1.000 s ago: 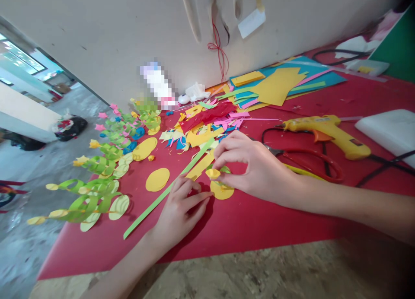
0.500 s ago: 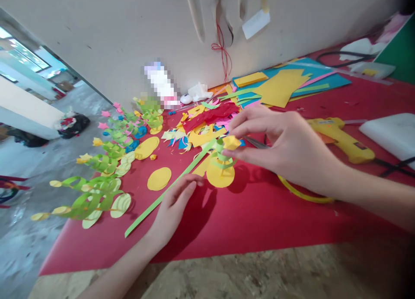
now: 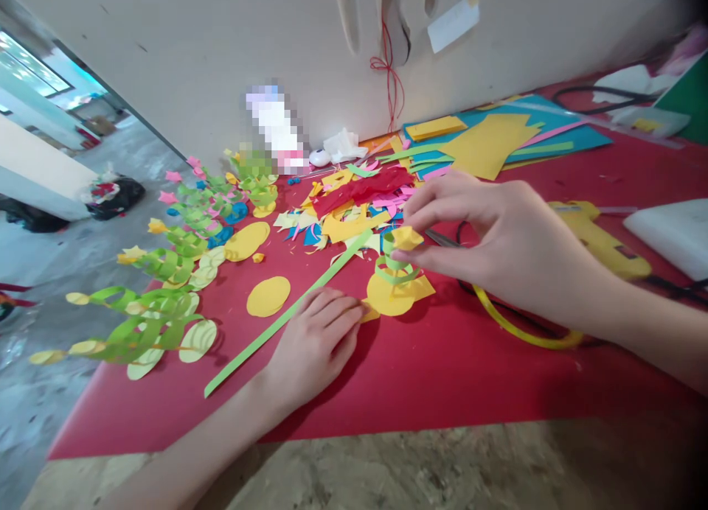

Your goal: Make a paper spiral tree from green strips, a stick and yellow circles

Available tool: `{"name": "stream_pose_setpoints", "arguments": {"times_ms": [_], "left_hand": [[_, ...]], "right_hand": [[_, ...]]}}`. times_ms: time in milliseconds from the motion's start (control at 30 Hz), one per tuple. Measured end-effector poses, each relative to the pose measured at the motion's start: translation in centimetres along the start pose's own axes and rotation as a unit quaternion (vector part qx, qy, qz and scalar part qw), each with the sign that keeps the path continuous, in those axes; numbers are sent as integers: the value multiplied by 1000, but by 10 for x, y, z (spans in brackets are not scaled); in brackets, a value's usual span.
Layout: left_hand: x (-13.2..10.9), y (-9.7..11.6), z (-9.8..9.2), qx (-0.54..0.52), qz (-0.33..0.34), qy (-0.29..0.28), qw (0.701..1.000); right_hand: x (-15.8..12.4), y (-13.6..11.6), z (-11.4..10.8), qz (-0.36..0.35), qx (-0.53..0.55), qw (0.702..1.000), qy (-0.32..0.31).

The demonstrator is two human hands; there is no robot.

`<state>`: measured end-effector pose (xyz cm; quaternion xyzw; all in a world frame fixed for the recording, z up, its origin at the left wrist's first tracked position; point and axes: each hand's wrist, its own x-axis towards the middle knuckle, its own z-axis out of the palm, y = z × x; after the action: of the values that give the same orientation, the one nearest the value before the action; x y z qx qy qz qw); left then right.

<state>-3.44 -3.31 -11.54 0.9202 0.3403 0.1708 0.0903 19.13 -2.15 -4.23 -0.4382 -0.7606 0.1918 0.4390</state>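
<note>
My right hand [image 3: 470,237] pinches a yellow paper star [image 3: 408,237] between thumb and fingertips. The star tops a curled green paper spiral [image 3: 394,270], which stands on a yellow paper disc [image 3: 390,296]. Palm down on the red table, my left hand [image 3: 316,340] rests with its fingers lying loosely bent, their tips partly hidden. Its fingertips lie at a yellow paper piece [image 3: 370,312] beside the disc. A long green paper strip [image 3: 265,334] runs past this hand. Two overlapping yellow discs [image 3: 268,296] lie farther left.
Finished-looking paper spirals [image 3: 160,304] line the left edge of the red table [image 3: 442,377]. A scrap pile [image 3: 354,208] lies behind my hands. On the right are a yellow glue gun [image 3: 602,241], a yellow ring [image 3: 520,333] and a white block [image 3: 672,233]. Coloured sheets [image 3: 492,145] lie at the back.
My left hand has turned palm down onto the table, nearer the yellow paper piece. My right hand keeps its pinch on the star. The view has shifted slightly.
</note>
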Motion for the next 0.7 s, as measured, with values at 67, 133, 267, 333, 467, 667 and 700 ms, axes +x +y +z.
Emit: {"name": "stream_pose_setpoints", "arguments": {"times_ms": [67,133,267,333,467,667,700], "left_hand": [[0,-3,3,69,-22,-15,997],[0,-3,4,113,-65,-25,991],[0,-1,2,120,-80,-26,989],[0,0,0,95,-42,-27,994],[0,0,-3,31,33,-62,997],[1,-2,-1,-8,60,-81,995],[0,-2,-1,-10,62,-80,995]], "right_hand": [[1,3,1,-2,-16,1000,8],[1,7,3,-7,-22,1000,8],[-2,14,12,-17,-24,999,-33],[-5,16,17,-22,-26,998,-52],[-9,14,21,-10,-21,997,-67],[-10,9,21,17,-4,997,-72],[-10,8,21,17,-7,997,-73]]}}
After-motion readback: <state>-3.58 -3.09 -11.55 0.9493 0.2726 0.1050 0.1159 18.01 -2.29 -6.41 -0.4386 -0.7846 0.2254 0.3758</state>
